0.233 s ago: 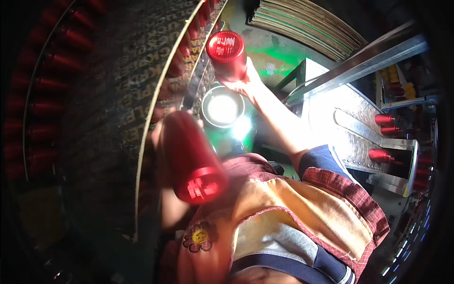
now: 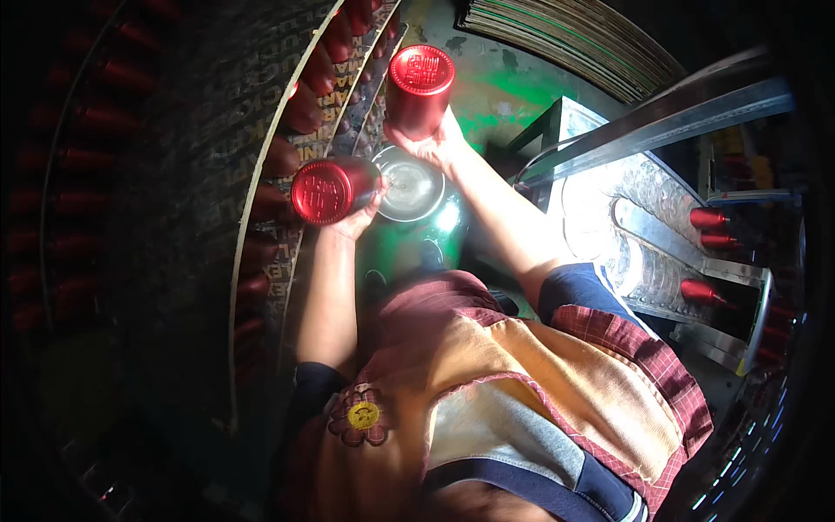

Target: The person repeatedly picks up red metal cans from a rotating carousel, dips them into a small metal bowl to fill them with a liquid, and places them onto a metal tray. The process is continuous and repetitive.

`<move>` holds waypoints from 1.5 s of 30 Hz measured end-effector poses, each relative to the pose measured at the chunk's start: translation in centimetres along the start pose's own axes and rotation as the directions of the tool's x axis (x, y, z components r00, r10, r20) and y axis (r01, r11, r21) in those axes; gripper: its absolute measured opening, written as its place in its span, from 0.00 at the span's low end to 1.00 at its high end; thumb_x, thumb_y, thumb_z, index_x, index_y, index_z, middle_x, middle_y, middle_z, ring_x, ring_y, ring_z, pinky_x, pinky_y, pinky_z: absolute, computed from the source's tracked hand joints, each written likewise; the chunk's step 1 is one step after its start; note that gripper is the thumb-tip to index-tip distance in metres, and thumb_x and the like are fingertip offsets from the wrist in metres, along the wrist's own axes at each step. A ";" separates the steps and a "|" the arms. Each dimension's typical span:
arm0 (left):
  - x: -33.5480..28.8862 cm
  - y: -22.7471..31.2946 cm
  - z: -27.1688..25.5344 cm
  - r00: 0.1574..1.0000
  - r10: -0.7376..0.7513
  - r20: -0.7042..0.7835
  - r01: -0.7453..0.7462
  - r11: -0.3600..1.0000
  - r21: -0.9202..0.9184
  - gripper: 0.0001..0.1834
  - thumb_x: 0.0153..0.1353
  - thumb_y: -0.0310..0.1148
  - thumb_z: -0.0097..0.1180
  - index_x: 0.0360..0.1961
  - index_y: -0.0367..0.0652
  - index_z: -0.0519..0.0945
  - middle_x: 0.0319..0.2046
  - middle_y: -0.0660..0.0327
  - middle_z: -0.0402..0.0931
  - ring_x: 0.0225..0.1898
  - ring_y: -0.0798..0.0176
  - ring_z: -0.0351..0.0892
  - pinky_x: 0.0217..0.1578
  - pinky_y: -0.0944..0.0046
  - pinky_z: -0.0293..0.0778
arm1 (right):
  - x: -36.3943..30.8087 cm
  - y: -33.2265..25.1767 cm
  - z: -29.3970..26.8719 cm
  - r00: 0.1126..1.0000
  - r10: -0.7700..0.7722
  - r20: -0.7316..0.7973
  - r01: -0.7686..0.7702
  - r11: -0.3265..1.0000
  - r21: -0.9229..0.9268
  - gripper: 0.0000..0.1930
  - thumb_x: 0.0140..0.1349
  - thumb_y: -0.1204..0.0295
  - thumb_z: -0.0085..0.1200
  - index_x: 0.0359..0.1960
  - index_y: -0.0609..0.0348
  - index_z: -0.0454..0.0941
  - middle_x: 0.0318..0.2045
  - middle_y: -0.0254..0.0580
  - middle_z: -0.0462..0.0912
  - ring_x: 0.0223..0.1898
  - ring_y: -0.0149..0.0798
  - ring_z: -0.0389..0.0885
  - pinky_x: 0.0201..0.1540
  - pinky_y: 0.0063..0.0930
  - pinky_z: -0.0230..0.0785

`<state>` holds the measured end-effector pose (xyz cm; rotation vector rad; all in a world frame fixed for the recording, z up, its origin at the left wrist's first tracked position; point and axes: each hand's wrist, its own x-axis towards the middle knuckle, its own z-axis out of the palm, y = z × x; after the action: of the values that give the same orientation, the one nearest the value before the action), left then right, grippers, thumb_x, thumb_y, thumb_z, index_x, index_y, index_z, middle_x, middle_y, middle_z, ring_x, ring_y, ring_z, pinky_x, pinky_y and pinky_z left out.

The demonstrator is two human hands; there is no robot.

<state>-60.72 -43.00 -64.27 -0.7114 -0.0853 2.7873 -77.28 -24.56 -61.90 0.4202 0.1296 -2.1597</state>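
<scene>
My left hand (image 2: 355,223) is wrapped round a shiny red bottle (image 2: 355,184), whose round, embossed base faces up and to the left. Another bottle of the same kind (image 2: 418,106) is in my right hand (image 2: 442,144), farther out and a little to the right, its base also turned up. The fingers of both hands are partly hidden by the bottles. Between and below the two bottles lies a round, pale, glassy disc (image 2: 410,200) with a rim, brightly lit. The necks of both held bottles are out of sight.
Tall boards (image 2: 261,161) at the left carry rows of red bottles (image 2: 303,111). On the right stand a metal frame (image 2: 661,122) and a brightly lit bench (image 2: 600,204), with more red bottles (image 2: 709,217) beyond. Flat sheets (image 2: 565,39) are stacked at the far side.
My left hand has carried its bottle away from my body, up and slightly left, and the bottle's blur is gone. The right hand's bottle has shifted slightly farther out. The round disc looks dimmer.
</scene>
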 end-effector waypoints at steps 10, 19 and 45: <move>7.4 4.9 -4.6 0.995 -0.094 -0.016 0.092 0.991 -0.102 0.33 0.57 0.61 0.50 0.52 0.47 0.78 0.50 0.52 0.77 0.49 0.32 0.74 0.33 0.42 0.85 | -1.6 1.6 -1.2 0.971 -0.003 0.237 -0.031 0.990 0.140 0.24 0.64 0.48 0.53 0.51 0.53 0.76 0.50 0.55 0.77 0.53 0.63 0.73 0.49 0.62 0.78; 6.5 4.7 -9.3 0.954 -0.271 0.128 0.278 0.960 -0.039 0.30 0.63 0.51 0.48 0.61 0.45 0.72 0.60 0.50 0.71 0.60 0.37 0.69 0.47 0.31 0.76 | -16.4 3.7 -6.0 0.929 -0.367 0.049 0.369 0.928 -0.047 0.25 0.62 0.47 0.54 0.51 0.51 0.76 0.49 0.44 0.82 0.49 0.46 0.82 0.53 0.57 0.74; 14.9 -68.7 1.9 0.598 -0.681 0.423 -0.801 -0.535 0.270 0.23 0.47 0.31 0.71 0.47 0.58 0.86 0.67 0.53 0.63 0.64 0.43 0.59 0.65 0.48 0.60 | -67.2 -20.8 -24.6 -0.359 -0.894 0.267 -0.547 -0.030 -0.837 0.25 0.48 0.68 0.68 0.51 0.31 0.83 0.66 0.58 0.61 0.66 0.61 0.56 0.68 0.46 0.57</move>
<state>-57.91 27.22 -61.20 1.3779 2.3690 1.0691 -52.07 45.59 -63.10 1.3562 3.3321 -0.8966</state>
